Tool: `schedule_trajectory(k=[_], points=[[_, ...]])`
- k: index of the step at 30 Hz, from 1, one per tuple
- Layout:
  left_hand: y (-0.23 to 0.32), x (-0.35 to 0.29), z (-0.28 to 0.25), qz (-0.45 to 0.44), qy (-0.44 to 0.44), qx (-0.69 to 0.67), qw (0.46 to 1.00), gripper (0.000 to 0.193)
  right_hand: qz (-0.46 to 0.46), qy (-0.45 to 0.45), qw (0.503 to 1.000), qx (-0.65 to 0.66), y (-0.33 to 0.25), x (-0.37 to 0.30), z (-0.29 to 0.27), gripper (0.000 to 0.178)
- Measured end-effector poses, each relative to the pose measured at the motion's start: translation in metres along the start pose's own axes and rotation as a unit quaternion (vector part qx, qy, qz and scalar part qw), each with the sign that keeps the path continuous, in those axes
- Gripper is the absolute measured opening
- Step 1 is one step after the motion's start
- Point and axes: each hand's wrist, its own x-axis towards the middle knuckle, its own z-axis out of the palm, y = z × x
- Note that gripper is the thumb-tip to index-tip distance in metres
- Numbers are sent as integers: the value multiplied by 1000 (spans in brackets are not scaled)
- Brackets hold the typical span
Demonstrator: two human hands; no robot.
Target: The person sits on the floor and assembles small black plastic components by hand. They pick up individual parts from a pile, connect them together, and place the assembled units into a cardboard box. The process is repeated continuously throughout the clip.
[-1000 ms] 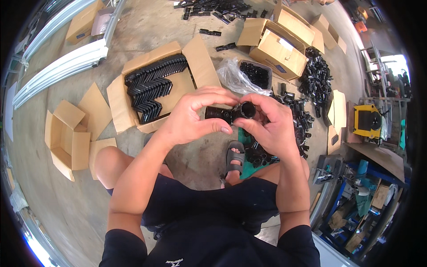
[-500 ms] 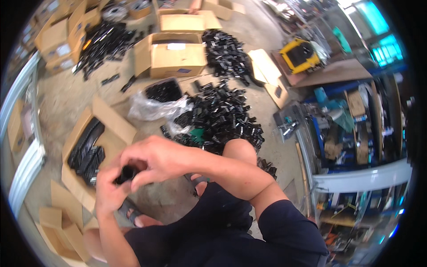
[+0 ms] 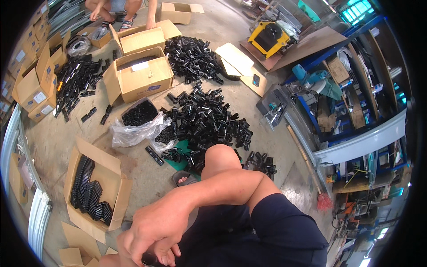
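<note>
Low at the bottom edge, my right hand (image 3: 155, 224) is closed around a small black tubular part (image 3: 149, 259), only an end of which shows. Fingertips beside that part may belong to my left hand, which is otherwise hidden or below the picture. An open cardboard box (image 3: 122, 200) stands on the floor to the left, with black parts (image 3: 91, 191) stacked in neat rows inside. Ahead of my knee lies a loose heap of glossy black tubular parts (image 3: 204, 118), partly over a green sheet (image 3: 180, 163).
A plastic-lined tub (image 3: 141, 113) of small black pieces sits left of the heap. Farther off are open cartons (image 3: 147, 82), another black heap (image 3: 193, 60) and a yellow-framed machine (image 3: 269, 39). Blue shelving (image 3: 311, 120) lines the right. A person (image 3: 151, 15) crouches at the back.
My hands have dropped toward the bottom edge with the black part, and the left forearm has left the picture. The view has shifted, showing more of the crouching person.
</note>
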Motion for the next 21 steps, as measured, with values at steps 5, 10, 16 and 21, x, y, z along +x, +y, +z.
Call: schedule_trajectory(k=[5, 10, 16, 21], points=[[0, -1, -11, 85, 141, 56, 985, 59, -16, 203, 959, -197, 5, -14, -16, 42], [14, 20, -14, 76, 178, 250, 949, 62, 106, 344, 848, -390, 11, -27, -49, 39], [12, 26, 0, 56, 209, 281, 935, 46, 210, 380, 852, -291, 16, -2, -54, 32], [10, 26, 3, 37, 230, 146, 961, 40, 236, 446, 853, -134, 43, -5, -48, 38]])
